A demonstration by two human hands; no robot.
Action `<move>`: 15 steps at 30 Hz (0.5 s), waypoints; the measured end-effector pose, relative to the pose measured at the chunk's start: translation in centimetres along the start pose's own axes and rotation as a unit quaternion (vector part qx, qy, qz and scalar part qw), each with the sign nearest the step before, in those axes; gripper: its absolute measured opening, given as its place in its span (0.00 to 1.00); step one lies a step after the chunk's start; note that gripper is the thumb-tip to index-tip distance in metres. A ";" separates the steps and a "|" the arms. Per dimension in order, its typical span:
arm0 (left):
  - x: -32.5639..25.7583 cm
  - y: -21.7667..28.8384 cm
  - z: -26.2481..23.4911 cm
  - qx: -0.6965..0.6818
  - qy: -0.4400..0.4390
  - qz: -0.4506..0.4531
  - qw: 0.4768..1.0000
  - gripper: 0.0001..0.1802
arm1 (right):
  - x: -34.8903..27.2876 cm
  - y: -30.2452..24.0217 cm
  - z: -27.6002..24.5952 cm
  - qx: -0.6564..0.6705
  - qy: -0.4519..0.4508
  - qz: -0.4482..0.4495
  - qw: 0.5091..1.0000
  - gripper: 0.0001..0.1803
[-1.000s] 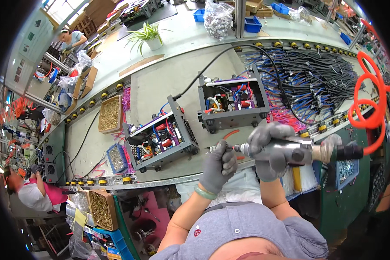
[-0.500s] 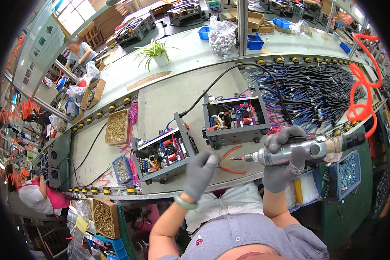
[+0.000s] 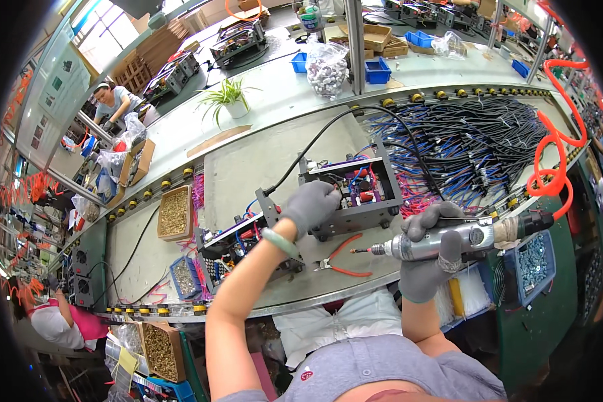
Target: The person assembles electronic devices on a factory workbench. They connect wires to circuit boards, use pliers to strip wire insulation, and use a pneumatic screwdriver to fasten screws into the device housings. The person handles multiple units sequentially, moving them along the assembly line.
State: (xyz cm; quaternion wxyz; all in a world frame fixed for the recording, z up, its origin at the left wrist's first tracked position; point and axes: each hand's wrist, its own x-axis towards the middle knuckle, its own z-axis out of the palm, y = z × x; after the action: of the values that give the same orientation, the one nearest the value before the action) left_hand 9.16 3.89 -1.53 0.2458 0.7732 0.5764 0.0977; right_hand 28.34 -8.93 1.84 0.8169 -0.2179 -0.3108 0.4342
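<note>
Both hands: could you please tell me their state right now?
Left grey-gloved hand: curled at dark open-topped metal case; contents cannot be told.
Right grey-gloved hand: holding silver cylindrical power tool.

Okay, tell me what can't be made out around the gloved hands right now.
- Head view: whether the left hand holds anything; its own back hides this.
- Head view: part of the left open unit, behind the left forearm.
- Head view: part of the power driver, covered by the right hand.
- Head view: individual brass-coloured pieces, too small.
</note>
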 end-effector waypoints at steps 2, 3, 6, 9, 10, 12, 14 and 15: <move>1.4 0.3 -1.9 -0.008 -0.150 -0.037 0.988 0.20 | 0.1 0.0 -0.1 0.007 -0.012 0.011 1.000 0.26; 1.6 0.5 -2.1 0.020 -0.146 -0.030 0.989 0.20 | 0.1 0.0 -0.2 0.011 -0.018 0.018 1.000 0.26; 2.2 1.3 -3.0 0.125 -0.126 -0.041 0.983 0.18 | 0.4 0.2 -0.5 -0.004 -0.019 0.010 1.000 0.26; 1.3 0.1 -3.1 0.258 -0.049 0.017 0.965 0.14 | 0.8 0.4 -1.3 -0.024 -0.009 0.005 1.000 0.27; 0.6 -0.5 -2.4 0.272 -0.012 0.054 0.961 0.10 | 1.1 0.6 -1.4 -0.026 -0.008 0.005 1.000 0.27; -0.1 -0.6 -0.7 0.294 0.004 0.072 0.953 0.09 | 1.6 1.1 -1.5 -0.030 -0.008 0.007 0.999 0.27; 0.0 -0.4 -0.1 0.314 0.002 0.101 0.944 0.08 | 2.0 1.7 -1.6 -0.026 -0.016 0.023 0.999 0.28; 0.3 -0.1 -0.4 0.291 -0.044 0.081 0.952 0.08 | 2.1 2.0 -1.6 -0.024 -0.019 0.033 0.999 0.28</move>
State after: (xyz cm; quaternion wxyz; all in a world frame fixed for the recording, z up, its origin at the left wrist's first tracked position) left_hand 8.93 4.27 -1.28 0.0264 0.8586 0.5041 -0.0894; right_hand 29.23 -6.22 0.15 0.7909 -0.2397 -0.3291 0.4568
